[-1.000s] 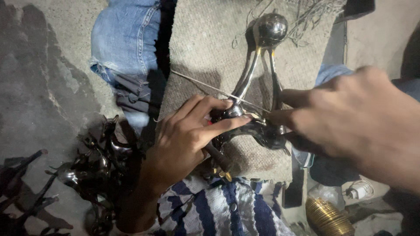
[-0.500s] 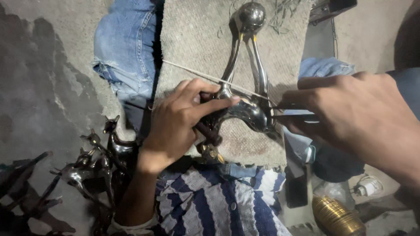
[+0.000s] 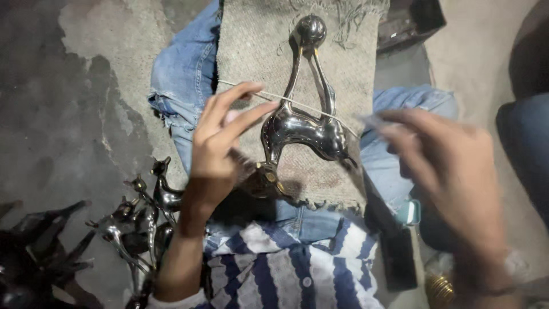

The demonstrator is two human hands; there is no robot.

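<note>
Dark polished metal animal figurine (image 3: 300, 129), lying on a coarse grey-brown cloth (image 3: 251, 51) spread over the person's lap.

Figurine: long legs joined at a round knob toward the top of the view, body across the cloth's middle; a thin rod (image 3: 251, 90) lies across its legs. Left hand (image 3: 220, 143): fingers spread and extended, fingertips at the figurine's left side and over the rod, grasping nothing. Right hand (image 3: 443, 171): blurred, to the right of the figurine and apart from it; grip cannot be told. Blue jeans (image 3: 180, 74) beneath the cloth; a cluster of similar dark figurines (image 3: 143, 212) on the floor at lower left.
</note>
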